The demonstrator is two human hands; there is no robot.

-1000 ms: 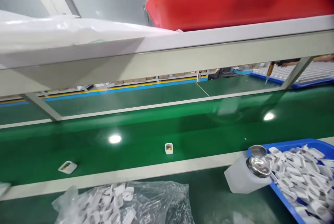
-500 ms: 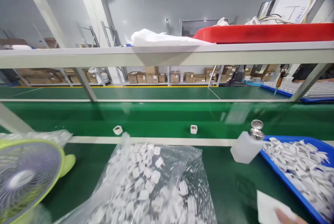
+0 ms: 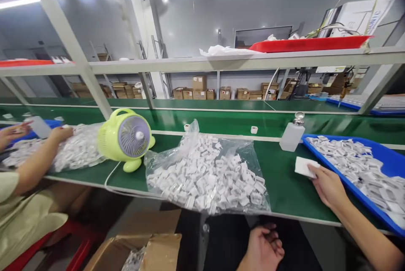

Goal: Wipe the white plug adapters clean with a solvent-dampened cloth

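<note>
My right hand [image 3: 327, 184] grips a folded white wipe [image 3: 304, 166] between thumb and fingers, above the green work surface and beside the blue tray [image 3: 340, 173]. Below the table's front edge, my left hand [image 3: 264, 246] is palm up with loosely curled fingers; nothing shows in it. In front of me a clear plastic bag [image 3: 257, 161] lies spread, full of small white plastic parts [image 3: 205, 174]. A white pump bottle [image 3: 291, 137] with a metal top stands left of the tray. More white plastic pieces [image 3: 363, 170] fill much of the tray.
A green fan [image 3: 126, 138] stands left of the bag, its cable hanging over the edge. Two small white parts sit on the green belt [image 3: 221, 125]. At left a co-worker's hands [image 3: 60, 134] handle parts. A cardboard box [image 3: 161, 254] is below; a shelf [image 3: 177, 64] crosses above.
The view has drawn back and tilted down, bringing my left hand, the co-worker and the whole bag into sight. My right hand still holds the wipe and now shows fully.
</note>
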